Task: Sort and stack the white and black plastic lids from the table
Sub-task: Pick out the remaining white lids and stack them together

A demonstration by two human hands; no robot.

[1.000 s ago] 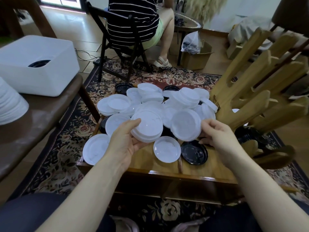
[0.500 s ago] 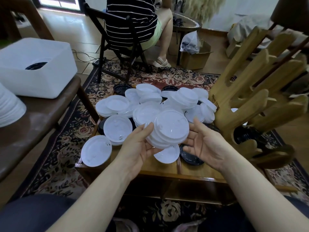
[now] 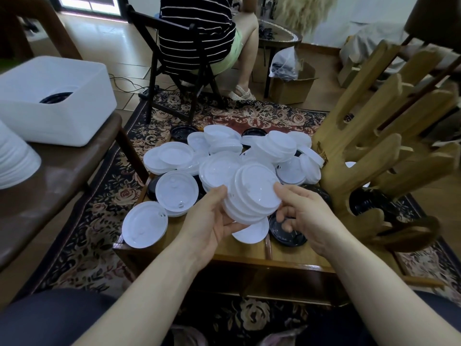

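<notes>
From my feed I see two bare forearms reaching in from the bottom of the frame, with no sleeves showing on either. The left hand (image 3: 212, 221) and the right hand (image 3: 306, 218) wear no gloves, rings or watch that I can make out. Below them, dark fabric covers both legs (image 3: 50, 318), a deep navy or charcoal, smooth and unpatterned.

A low wooden bench (image 3: 252, 253) is carrying a heap of white lids (image 3: 224, 151), several black lids (image 3: 287, 232) lying among them.
</notes>
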